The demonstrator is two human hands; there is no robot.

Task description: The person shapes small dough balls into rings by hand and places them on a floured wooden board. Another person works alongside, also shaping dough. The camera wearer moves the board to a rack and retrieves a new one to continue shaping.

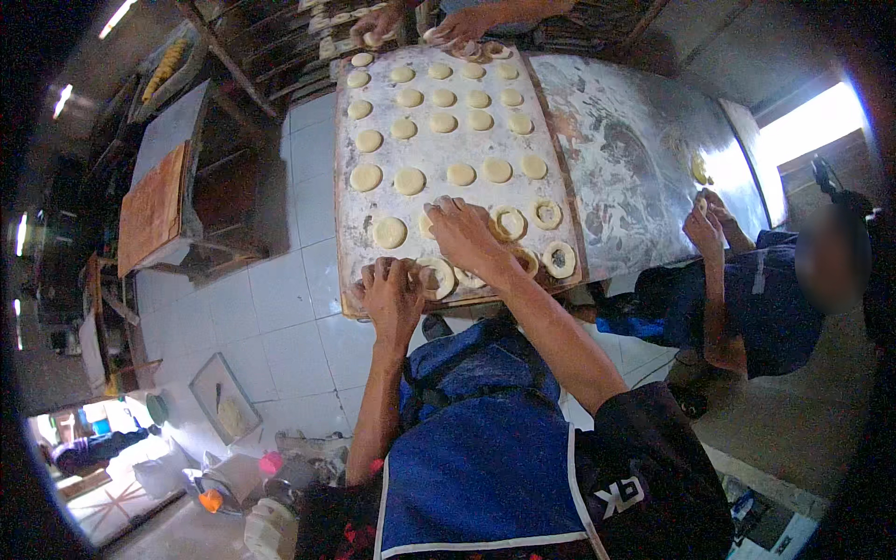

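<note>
My left hand point(392, 287) rests at the board's near-left edge, fingers curled down beside a dough ring point(439, 278); what lies under them is hidden. My right hand point(457, 231) is over a pale dough disc point(427, 224), fingers bent onto it and partly covering it. The floured board point(345, 205) carries several rows of flat round discs point(409, 181), with several rings point(548, 214) at the near right. An uncovered disc point(389, 232) sits just above my left hand.
Another person's hands point(453, 28) touch dough at the far edge. A co-worker point(747, 308) at right holds dough over a floury metal table point(635, 159). A wooden-topped stand point(149, 210) is left. A tray point(224, 397) and clutter point(280, 467) lie low left on the tiles.
</note>
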